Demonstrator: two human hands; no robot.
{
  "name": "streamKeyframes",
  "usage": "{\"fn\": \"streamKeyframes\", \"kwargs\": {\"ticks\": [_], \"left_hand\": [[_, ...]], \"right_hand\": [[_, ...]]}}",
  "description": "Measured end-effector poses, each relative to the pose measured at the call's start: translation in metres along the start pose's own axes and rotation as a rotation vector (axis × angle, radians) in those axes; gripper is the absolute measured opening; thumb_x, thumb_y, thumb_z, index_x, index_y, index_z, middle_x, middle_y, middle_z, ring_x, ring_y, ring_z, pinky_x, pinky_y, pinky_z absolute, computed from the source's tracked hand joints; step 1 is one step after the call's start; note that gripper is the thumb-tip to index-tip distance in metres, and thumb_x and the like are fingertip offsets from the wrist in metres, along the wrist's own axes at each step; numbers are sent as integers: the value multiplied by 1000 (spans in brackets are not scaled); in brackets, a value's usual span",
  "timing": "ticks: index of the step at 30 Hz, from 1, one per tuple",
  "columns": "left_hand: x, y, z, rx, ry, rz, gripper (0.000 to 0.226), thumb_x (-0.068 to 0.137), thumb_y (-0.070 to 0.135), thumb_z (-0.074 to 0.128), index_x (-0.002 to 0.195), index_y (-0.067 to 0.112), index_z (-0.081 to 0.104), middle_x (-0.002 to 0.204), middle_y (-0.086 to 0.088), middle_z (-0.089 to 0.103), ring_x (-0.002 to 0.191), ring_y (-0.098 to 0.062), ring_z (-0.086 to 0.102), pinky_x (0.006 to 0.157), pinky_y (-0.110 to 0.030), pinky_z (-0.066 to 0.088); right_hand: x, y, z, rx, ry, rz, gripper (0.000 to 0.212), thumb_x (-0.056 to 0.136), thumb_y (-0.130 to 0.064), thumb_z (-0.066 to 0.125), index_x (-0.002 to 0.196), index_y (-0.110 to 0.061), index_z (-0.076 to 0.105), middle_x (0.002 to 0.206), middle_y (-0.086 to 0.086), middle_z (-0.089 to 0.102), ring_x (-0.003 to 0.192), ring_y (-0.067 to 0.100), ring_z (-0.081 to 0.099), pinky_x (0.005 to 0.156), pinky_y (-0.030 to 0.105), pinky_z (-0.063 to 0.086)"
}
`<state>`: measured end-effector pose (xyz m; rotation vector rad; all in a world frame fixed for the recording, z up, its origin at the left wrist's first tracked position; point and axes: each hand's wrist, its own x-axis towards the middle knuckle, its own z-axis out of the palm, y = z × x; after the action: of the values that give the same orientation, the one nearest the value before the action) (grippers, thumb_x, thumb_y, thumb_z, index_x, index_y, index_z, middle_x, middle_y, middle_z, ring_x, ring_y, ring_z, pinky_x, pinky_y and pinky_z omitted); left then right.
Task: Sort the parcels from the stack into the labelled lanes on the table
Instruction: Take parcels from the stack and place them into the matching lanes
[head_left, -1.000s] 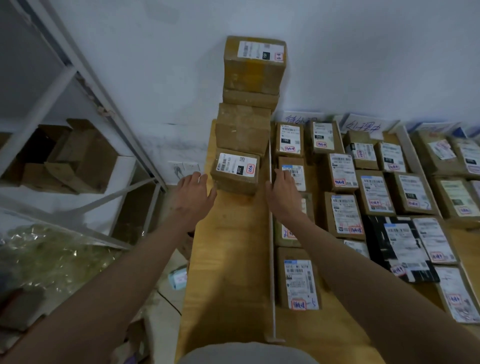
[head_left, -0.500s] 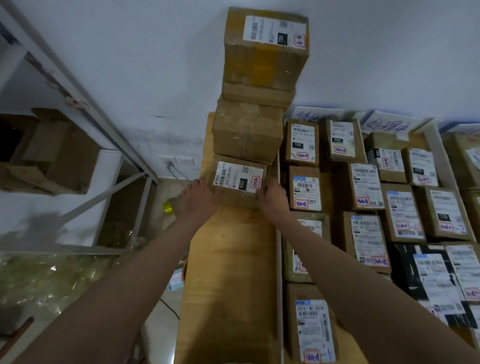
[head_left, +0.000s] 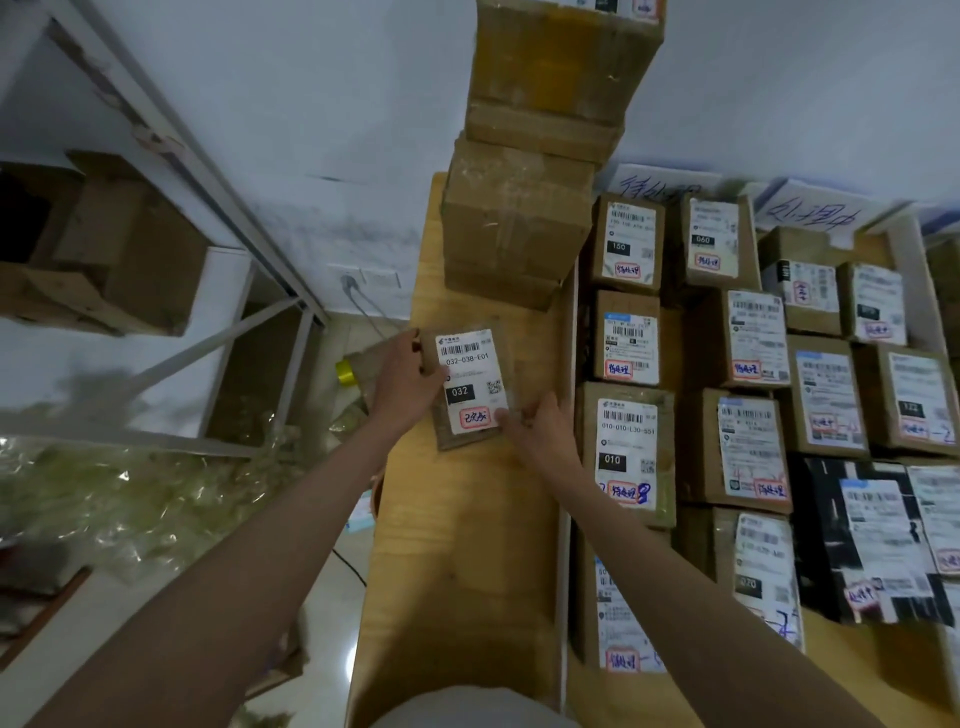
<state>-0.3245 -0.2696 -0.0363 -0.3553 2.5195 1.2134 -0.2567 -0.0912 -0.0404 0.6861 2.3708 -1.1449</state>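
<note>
A small brown parcel (head_left: 470, 387) with a white label reading 032 is held over the leftmost strip of the wooden table (head_left: 467, 571), label up. My left hand (head_left: 408, 379) grips its left edge and my right hand (head_left: 537, 428) holds its lower right corner. Behind it, against the wall, rises the stack of brown parcels (head_left: 519, 223). To the right of a white divider strip (head_left: 570, 467), labelled parcels (head_left: 626, 452) lie in rows in the lanes.
Handwritten lane signs (head_left: 810, 213) stand at the back by the wall. A metal shelf frame (head_left: 171, 140) with an open carton (head_left: 104, 249) is on the left. Clear plastic wrap (head_left: 104, 493) and a yellow tape roll (head_left: 347, 373) lie on the floor.
Both hands reached the front parcel of the stack, took hold of it and pulled it toward me. It has turned so the label faces up lengthwise.
</note>
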Motion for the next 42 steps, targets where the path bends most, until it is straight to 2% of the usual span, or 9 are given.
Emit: {"fn": "streamKeyframes", "kwargs": {"ticks": [4,7,11,16,20,24,30,35,42], "left_hand": [[-9,3,-4,80,-75,74,40,92,23,65,130,21,53,129,3,62,111,-21,63,89,-42,53],[-17,5,-11,224,-113,141,40,95,30,58,134,25,50,132,-1,61,122,-26,57,96,-47,50],[-36,1,-21,440,-73,146,44,104,31,42,142,8,42,140,-19,51,126,-37,49,99,-45,41],[-56,-10,-38,608,32,287,63,94,50,21,133,10,51,132,-13,60,119,-29,55,103,-45,44],[-85,12,-52,732,95,367,56,102,44,37,148,11,41,150,-10,46,138,-26,42,117,-43,28],[-109,37,-53,810,116,455,58,103,48,31,150,14,37,154,-8,40,142,-25,35,120,-42,20],[-150,78,-29,847,101,593,57,103,46,34,147,12,42,152,-9,43,141,-26,37,119,-42,21],[-185,103,5,853,86,706,53,102,43,38,141,9,50,147,-12,48,136,-28,43,116,-43,26],[-236,133,64,847,44,806,57,103,46,30,147,13,43,151,-9,44,139,-25,38,118,-41,24]], "right_hand": [[0,-1,5,-14,-55,-13,56,95,-36,61,137,-3,45,133,16,57,122,33,54,101,44,47],[1,0,6,-56,-110,11,45,94,-41,61,126,-8,61,124,12,64,111,26,62,96,43,53],[-6,-2,2,-42,-124,28,34,95,-33,63,112,-4,67,114,9,69,98,21,68,83,33,59],[-31,-13,-16,-33,-87,-14,33,96,-32,61,108,-2,67,110,8,71,93,19,69,73,28,59],[-57,-24,-46,10,-16,-67,30,97,-32,59,102,-3,66,104,6,71,88,18,69,74,30,60],[-87,-28,-85,57,81,-83,32,97,-35,59,102,-5,66,101,6,72,87,17,68,77,32,59],[-134,0,-139,118,205,-84,22,99,-29,57,101,-9,64,94,0,67,72,6,62,53,15,48],[-166,46,-174,148,294,-33,36,95,-35,59,106,-2,67,103,10,70,94,24,67,87,43,58],[-211,123,-224,226,396,10,28,97,-30,59,94,-2,65,92,8,67,77,18,64,66,29,54]]}}
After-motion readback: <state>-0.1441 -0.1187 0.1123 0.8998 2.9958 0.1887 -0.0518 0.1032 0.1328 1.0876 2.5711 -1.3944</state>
